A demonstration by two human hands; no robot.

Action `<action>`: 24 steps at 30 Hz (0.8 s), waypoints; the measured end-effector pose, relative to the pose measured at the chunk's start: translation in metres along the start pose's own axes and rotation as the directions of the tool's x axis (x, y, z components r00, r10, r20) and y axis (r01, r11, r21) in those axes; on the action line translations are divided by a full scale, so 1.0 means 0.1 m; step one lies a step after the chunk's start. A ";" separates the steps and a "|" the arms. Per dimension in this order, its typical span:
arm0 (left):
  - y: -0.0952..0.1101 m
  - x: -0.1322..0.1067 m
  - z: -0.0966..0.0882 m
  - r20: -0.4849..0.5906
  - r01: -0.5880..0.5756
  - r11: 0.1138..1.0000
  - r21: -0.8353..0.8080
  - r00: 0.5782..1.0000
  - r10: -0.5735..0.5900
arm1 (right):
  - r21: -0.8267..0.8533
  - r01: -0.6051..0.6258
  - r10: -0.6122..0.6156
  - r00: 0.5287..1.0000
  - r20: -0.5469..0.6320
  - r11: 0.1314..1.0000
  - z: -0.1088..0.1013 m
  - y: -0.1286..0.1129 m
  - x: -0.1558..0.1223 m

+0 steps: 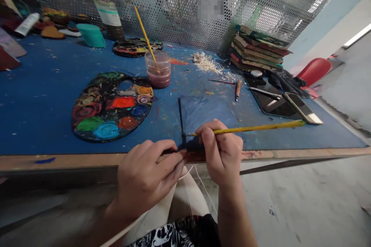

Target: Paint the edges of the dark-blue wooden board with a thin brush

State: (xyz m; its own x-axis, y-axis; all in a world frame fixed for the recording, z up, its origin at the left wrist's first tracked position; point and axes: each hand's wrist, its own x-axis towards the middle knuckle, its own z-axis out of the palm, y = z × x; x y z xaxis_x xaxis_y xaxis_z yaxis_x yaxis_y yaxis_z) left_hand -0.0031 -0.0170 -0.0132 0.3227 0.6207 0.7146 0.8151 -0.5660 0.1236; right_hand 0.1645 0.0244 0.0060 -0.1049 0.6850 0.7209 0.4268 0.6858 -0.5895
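A thin yellow paintbrush [249, 128] is pinched in my right hand [222, 148], its tip pointing left at the dark left edge of a small blue-grey painted panel [207, 114]. The panel lies flat near the table's front edge, and its lower part is partly covered by my right hand. My left hand [150, 173] rests at the table edge by the panel's lower left corner, fingers bent and drawn together; what they grip, if anything, is hidden. To the left lies a paint palette [113, 106] with wet red, blue, green and brown paints.
A cup of murky water [158, 69] with a pencil-like yellow stick [143, 29] stands behind the palette. Farther back are a second palette [136, 47], a teal cup [91, 35] and wood shavings [207, 63]. On the right are stacked books [256, 50], a tablet [268, 96] and a phone [303, 108].
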 end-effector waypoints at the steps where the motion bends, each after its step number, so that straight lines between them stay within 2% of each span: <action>1: 0.00 0.00 0.00 -0.004 -0.001 1.000 0.000 1.000 0.001 | 0.016 -0.002 0.003 1.000 -0.021 1.000 0.01 0.01 -0.01; 4: 0.01 0.01 0.00 -0.021 -0.009 1.000 0.006 1.000 0.010 | 0.046 -0.045 0.046 0.998 -0.033 0.998 0.01 0.03 -0.04; 6: 0.01 0.01 0.00 -0.021 -0.005 1.000 0.015 1.000 0.005 | 0.004 -0.083 0.083 0.995 -0.053 0.997 0.01 0.04 -0.06; 10: 0.02 0.01 0.00 -0.010 0.005 1.000 0.014 1.000 -0.005 | -0.148 -0.106 0.068 0.968 -0.243 0.983 0.00 0.05 -0.09; 11: 0.02 0.01 0.00 -0.012 0.004 1.000 0.010 1.000 -0.004 | -0.145 -0.095 0.057 0.968 -0.244 0.985 0.00 0.05 -0.09; 15: 0.01 0.00 0.01 -0.016 0.001 1.000 0.001 1.000 -0.001 | -0.079 -0.096 0.088 0.991 -0.104 0.992 -0.03 0.06 -0.12; 17: 0.01 0.00 0.01 -0.018 0.001 1.000 0.006 1.000 -0.001 | -0.090 -0.128 0.109 0.975 -0.194 0.988 -0.03 0.03 -0.11; 19: 0.01 0.00 0.01 -0.023 0.005 1.000 0.008 1.000 -0.005 | 0.018 -0.143 0.139 0.918 -0.371 0.990 -0.03 -0.07 -0.10; 21: 0.01 -0.01 0.01 -0.029 0.016 1.000 0.005 0.999 -0.016 | 0.285 -0.125 0.245 0.866 -0.437 0.950 -0.04 -0.22 -0.09; 22: 0.01 -0.01 0.01 -0.035 0.015 1.000 0.004 0.999 -0.015 | 0.425 -0.120 0.305 0.864 -0.401 0.897 -0.05 -0.31 -0.09; 23: 0.01 -0.01 0.01 -0.033 0.014 1.000 0.007 0.999 -0.013 | 0.514 -0.156 0.352 0.883 -0.310 0.843 -0.06 -0.40 -0.10; 24: 0.01 -0.02 0.01 -0.030 0.011 1.000 0.014 0.999 -0.010 | 0.540 -0.181 0.360 0.900 -0.247 0.822 -0.07 -0.49 -0.12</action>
State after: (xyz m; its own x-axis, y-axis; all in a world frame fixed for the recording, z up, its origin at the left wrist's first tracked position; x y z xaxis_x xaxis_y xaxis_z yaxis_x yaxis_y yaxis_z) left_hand -0.0020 -0.0180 -0.0154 0.2996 0.6096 0.7339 0.8250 -0.5519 0.1217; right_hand 0.1511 -0.0194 0.0283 0.2809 0.8026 0.5263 -0.1151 0.5726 -0.8117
